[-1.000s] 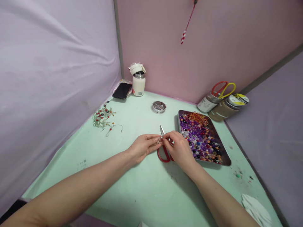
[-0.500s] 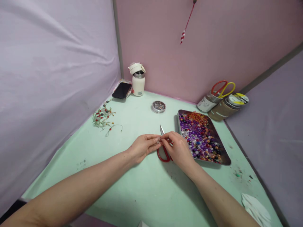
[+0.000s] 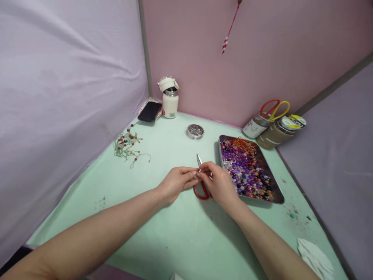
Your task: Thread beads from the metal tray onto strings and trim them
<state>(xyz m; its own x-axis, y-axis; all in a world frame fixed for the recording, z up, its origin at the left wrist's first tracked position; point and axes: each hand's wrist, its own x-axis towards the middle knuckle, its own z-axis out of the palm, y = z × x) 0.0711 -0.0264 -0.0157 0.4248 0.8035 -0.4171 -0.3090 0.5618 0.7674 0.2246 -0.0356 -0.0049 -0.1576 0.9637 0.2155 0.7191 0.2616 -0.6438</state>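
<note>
My left hand (image 3: 176, 182) and my right hand (image 3: 220, 185) meet fingertip to fingertip over the mint-green table (image 3: 163, 233). Both are pinched on something small and pale between them that I cannot make out. Red-handled scissors (image 3: 201, 186) lie on the table right under the fingertips, the blade pointing away from me. Just right of my right hand sits a metal tray (image 3: 279, 196) full of purple, red and clear beads, with orange thread at its far end.
A pile of beaded strands (image 3: 127, 145) lies at the left. At the back stand a white flask (image 3: 170, 99), a black phone (image 3: 150, 111) and a round thread spool (image 3: 195, 131). Jars with scissors (image 3: 272, 123) stand back right. White paper (image 3: 316, 256) lies near right.
The hands have barely shifted; the fingertips have closed a little tighter together. Nothing else has moved.
</note>
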